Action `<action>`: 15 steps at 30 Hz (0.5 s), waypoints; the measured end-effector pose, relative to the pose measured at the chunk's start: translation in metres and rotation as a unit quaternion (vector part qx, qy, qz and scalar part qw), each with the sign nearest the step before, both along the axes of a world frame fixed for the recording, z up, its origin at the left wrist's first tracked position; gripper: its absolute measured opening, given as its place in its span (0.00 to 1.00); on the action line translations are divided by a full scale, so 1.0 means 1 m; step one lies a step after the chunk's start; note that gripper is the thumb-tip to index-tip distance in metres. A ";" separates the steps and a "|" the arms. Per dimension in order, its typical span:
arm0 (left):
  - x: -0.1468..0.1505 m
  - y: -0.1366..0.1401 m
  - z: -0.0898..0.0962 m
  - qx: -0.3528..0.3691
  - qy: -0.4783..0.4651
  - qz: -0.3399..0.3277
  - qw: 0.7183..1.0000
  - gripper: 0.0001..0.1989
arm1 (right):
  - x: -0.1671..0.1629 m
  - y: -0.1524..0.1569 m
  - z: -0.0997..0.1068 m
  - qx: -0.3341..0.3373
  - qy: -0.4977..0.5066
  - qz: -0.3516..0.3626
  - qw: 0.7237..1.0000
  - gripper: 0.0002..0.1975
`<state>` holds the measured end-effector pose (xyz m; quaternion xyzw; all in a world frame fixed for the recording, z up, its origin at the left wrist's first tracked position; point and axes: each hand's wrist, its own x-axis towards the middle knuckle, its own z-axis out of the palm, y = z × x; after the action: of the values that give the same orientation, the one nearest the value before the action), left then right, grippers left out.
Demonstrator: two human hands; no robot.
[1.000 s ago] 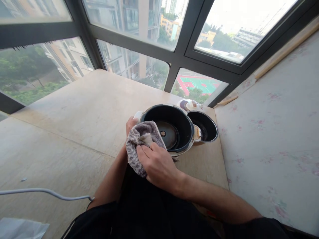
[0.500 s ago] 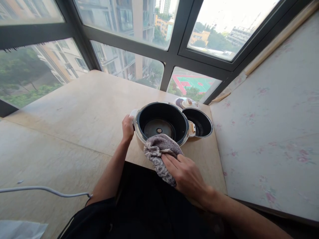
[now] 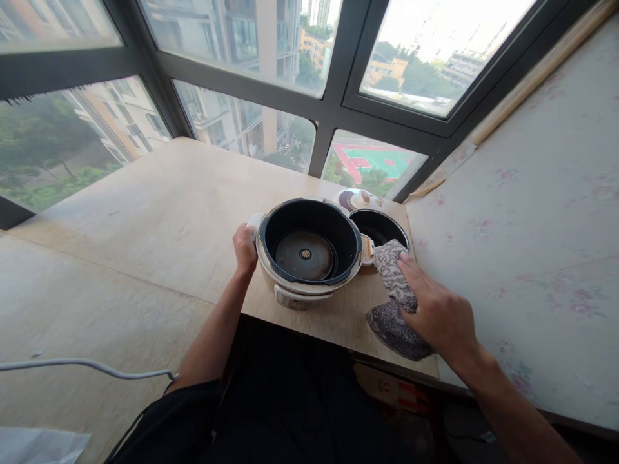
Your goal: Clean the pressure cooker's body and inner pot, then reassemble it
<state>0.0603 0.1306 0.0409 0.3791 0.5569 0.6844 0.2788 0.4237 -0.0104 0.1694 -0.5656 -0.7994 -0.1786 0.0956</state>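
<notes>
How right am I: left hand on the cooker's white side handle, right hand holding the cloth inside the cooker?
Not quite: the right hand holds the cloth outside the cooker, off to its right, as the head view shows. The left hand is on the white side handle.

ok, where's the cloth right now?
In the head view, right of centre: the cloth is in the right hand, to the right of the cooker and partly covering the smaller black pot from view.

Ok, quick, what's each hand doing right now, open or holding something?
Left hand: closed on the white side handle of the cooker, grip partly hidden.
Right hand: closed, holding the grey patterned cloth.
</notes>
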 end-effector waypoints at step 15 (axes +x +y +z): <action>0.002 -0.003 0.005 0.011 0.014 0.015 1.000 0.14 | -0.032 0.023 -0.025 -0.113 -0.006 0.072 0.991 0.37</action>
<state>0.0625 0.1280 0.0463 0.3830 0.5587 0.6894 0.2568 0.3920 0.0124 0.1440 -0.5124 -0.8538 -0.0832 0.0396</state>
